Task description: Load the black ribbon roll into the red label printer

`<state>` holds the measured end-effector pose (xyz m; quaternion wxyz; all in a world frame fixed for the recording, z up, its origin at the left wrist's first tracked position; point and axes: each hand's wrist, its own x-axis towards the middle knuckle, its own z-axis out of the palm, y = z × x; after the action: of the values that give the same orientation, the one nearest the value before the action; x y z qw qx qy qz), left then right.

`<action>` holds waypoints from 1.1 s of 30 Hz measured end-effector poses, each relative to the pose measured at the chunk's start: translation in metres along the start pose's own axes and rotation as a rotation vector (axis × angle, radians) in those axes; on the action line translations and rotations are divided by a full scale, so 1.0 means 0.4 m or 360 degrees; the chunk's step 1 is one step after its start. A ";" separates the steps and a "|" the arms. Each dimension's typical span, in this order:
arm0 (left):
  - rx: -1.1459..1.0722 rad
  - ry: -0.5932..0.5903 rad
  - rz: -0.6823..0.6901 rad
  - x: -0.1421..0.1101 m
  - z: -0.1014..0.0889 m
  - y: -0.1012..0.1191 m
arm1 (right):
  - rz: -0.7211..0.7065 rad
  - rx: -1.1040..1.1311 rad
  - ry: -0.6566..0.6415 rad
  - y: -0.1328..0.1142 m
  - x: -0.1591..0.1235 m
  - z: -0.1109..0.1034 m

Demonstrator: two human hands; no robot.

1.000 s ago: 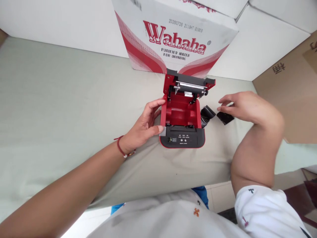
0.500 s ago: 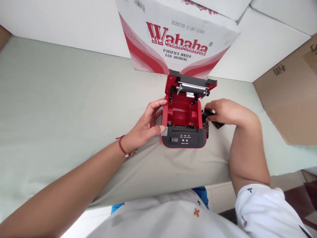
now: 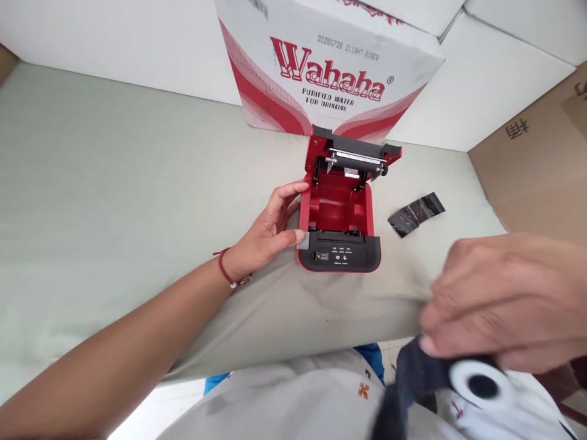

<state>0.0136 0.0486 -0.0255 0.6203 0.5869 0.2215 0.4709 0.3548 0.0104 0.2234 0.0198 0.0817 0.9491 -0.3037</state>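
Observation:
A small red and black printer [image 3: 340,211] sits on the pale green table [image 3: 114,201] with its lid swung open and its red paper bay bare. My left hand [image 3: 270,229] rests against the printer's left side, fingers curved along the housing and thumb on the front corner. My right hand [image 3: 499,302] is raised close to the camera, blurred, with its fingers closed on a white paper roll [image 3: 479,384] that is partly inside a dark wrapper [image 3: 413,382]. A strip of black wrapping [image 3: 416,214] lies on the table right of the printer.
A white and red Wahaha water carton [image 3: 328,67] stands right behind the printer. White boxes line the back of the table, and a brown cardboard box [image 3: 541,165] sits at the right. The table's front edge runs just above my white shirt.
My right hand left the spot beside the printer and came up toward the camera with the wrapped paper roll. One black wrapper strip stays on the table. My left hand has not moved.

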 end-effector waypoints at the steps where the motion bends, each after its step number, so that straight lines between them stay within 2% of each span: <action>1: 0.0005 0.0003 0.0001 0.000 0.000 -0.001 | 0.0031 0.0061 0.0088 0.018 0.028 0.010; 3: 0.0009 0.0011 0.0000 0.001 0.001 -0.001 | 0.0149 0.0031 0.0282 0.066 0.090 0.037; 5: 0.0007 0.0021 0.0000 0.002 0.003 -0.001 | 0.0334 -0.0170 0.0444 0.116 0.146 0.068; 7: 0.0004 0.0028 0.0003 0.003 0.006 0.001 | 0.0483 -0.0281 0.0514 0.155 0.182 0.091; 9: -0.0001 0.0033 0.0001 0.004 0.009 0.005 | 0.0582 -0.0215 0.0515 0.175 0.194 0.103; 16: 0.0020 0.0007 -0.0011 0.006 0.010 0.019 | 0.0814 0.0170 0.0604 0.172 0.164 0.086; 20: 0.0028 0.0013 -0.0014 0.006 0.007 0.014 | 0.0894 -0.0056 0.0607 0.180 0.175 0.095; 27: 0.0040 0.0010 -0.0009 0.008 0.005 0.012 | 0.1315 -0.0398 0.0508 0.197 0.212 0.122; 31: 0.0038 0.0012 -0.0011 0.007 0.006 0.015 | 0.1441 -0.0494 0.0610 0.201 0.228 0.128; 33: 0.0040 0.0011 -0.0007 0.007 0.006 0.016 | 0.1407 -0.0500 0.0660 0.196 0.223 0.126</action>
<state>0.0149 0.0489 -0.0183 0.6131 0.5925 0.2308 0.4688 0.2795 0.0570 0.1298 -0.0304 0.5299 0.8419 -0.0975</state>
